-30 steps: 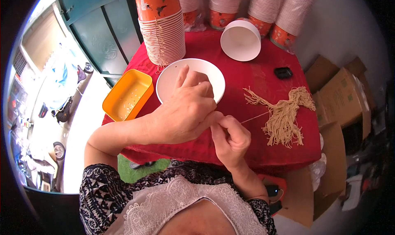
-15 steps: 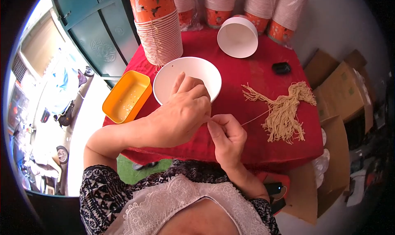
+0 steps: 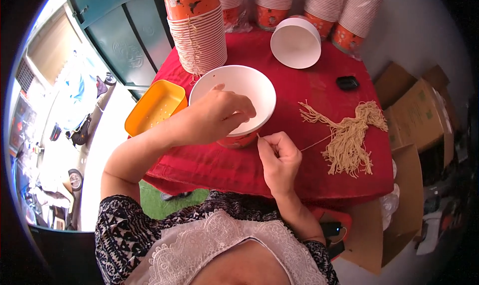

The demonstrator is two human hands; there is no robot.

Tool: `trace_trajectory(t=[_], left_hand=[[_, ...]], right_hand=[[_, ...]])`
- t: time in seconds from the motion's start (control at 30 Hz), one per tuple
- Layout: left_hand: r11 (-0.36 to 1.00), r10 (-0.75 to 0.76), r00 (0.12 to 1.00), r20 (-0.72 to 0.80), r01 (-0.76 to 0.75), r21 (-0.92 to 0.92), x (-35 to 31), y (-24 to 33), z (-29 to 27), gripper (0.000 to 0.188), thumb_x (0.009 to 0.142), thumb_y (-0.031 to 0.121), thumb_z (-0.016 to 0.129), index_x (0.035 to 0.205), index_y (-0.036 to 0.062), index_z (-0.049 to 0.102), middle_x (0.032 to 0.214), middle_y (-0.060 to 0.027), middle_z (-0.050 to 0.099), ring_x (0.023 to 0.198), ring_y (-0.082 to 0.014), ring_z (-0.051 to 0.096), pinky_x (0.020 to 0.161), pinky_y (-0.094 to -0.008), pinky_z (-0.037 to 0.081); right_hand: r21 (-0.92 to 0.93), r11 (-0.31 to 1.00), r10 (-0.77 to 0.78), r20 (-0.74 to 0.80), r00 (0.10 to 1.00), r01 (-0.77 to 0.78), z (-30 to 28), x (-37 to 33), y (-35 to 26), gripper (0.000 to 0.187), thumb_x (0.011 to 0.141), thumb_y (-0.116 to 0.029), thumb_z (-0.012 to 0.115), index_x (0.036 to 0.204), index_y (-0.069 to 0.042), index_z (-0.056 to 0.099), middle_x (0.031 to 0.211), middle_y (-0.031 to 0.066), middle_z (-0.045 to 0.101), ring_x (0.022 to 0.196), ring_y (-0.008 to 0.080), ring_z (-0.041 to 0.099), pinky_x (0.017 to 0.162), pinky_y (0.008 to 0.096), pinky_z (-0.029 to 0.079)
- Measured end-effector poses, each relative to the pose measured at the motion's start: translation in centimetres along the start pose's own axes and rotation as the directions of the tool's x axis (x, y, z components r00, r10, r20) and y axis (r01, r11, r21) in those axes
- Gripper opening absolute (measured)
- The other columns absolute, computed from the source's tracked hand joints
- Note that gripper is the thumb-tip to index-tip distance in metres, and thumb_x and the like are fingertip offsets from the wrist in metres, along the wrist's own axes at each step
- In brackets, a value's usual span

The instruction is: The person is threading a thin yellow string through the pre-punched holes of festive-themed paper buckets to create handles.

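Observation:
A white-lined paper tub (image 3: 264, 88) with a printed orange outside stands upright on the red-covered table. Over its opening is my left hand (image 3: 217, 114), fingers curled down and thumb close to them; whatever they may hold is hidden. Just right of the tub's near side, my right hand (image 3: 280, 160) pinches the end of a thin beige cord (image 3: 317, 143) between thumb and forefinger. The cord trails right toward a loose bundle of beige cords (image 3: 348, 140) lying on the table. Beside my left forearm sits a yellow plastic box (image 3: 149, 105) with small pale bits inside.
A tall stack of orange tubs (image 3: 202, 40), with cords hanging down it, rises at the back left. Another tub (image 3: 295, 43) lies tipped on its side, and wrapped stacks (image 3: 319, 8) line the wall. A small black object (image 3: 347, 82) and cardboard boxes (image 3: 416, 113) are at the right.
My left hand has moved away from my right hand, up and left over the tub. My right hand keeps its pinch on the cord. The whole view has shifted slightly.

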State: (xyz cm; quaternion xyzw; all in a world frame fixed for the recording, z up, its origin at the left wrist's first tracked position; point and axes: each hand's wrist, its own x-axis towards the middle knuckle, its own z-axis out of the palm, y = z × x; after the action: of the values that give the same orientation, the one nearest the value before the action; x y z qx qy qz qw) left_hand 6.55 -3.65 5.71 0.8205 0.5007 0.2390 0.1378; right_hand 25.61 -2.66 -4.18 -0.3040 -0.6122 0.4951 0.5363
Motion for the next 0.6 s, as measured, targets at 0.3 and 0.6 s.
trace_trajectory(t=[0.3,0.6], left_hand=[[0.999,-0.021,0.997,0.076,0.024,-0.037,0.45,-0.01,0.15,0.019,0.090,0.011,0.057,0.101,0.0006,0.069,0.094,-0.0160,0.070,0.090,-0.0330,0.065,0.090,-0.0429,0.045],[0.996,0.004,0.995,0.100,0.005,-0.088,0.58,0.11,0.14,0.022,0.088,0.008,0.059,0.105,-0.0023,0.068,0.094,-0.0186,0.071,0.089,-0.0330,0.067,0.084,-0.0409,0.050]], right_hand=[[-0.012,1.000,-0.021,-0.015,1.000,0.020,0.34,0.65,0.14,0.015,0.088,0.002,0.064,0.075,-0.001,0.058,0.063,-0.0090,0.049,0.058,-0.0018,0.038,0.050,0.0174,0.030],[-0.026,0.999,0.025,0.024,0.999,-0.024,0.32,0.89,0.49,0.011,0.087,0.000,0.064,0.078,-0.002,0.058,0.062,-0.0044,0.054,0.058,0.0018,0.046,0.050,0.0223,0.039]])
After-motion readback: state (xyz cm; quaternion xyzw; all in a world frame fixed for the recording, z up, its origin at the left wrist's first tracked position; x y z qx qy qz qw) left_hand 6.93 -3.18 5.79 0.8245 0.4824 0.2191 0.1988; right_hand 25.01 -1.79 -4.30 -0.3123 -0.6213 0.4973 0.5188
